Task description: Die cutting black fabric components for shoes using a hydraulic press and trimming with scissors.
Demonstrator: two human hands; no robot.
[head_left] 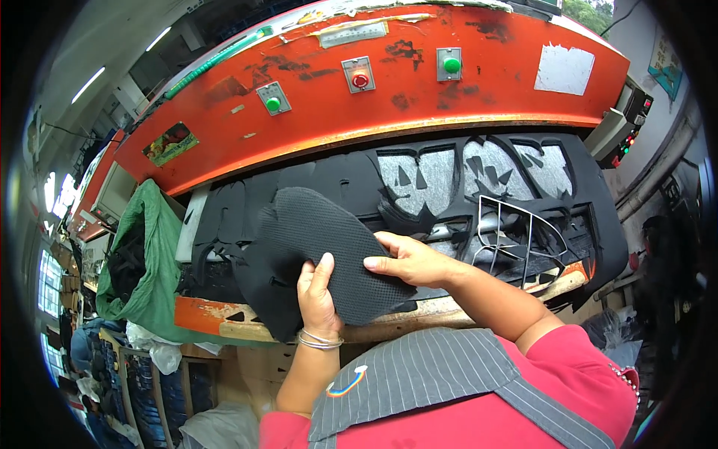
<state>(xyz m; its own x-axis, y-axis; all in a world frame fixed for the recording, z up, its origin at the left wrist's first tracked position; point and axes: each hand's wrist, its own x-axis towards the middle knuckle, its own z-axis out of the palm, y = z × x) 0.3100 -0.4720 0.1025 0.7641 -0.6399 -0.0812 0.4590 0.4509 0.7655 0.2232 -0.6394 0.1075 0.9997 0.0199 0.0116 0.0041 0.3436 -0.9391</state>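
Both my hands hold a stack of black textured foam sheet pieces [329, 232], tilted in front of me over the front edge of the machine's bed. My left hand [320, 299] grips the lower edge, thumb up. My right hand [411, 262] pinches the right edge, thumb on the ribbed face and fingers partly hidden behind. Darker smooth foam hangs below the left part of the stack. To the right of my right hand, a thin metal cutting die [529, 233] with inner bars stands on the cut black foam sheet [344, 179].
A red press beam [314, 105] with green and red buttons spans the far side. Curved cut-outs in the foam expose a grey surface [419, 179]. A green cloth bag [149, 254] with black scraps stands left. A worn wooden edge [404, 322] runs along the front.
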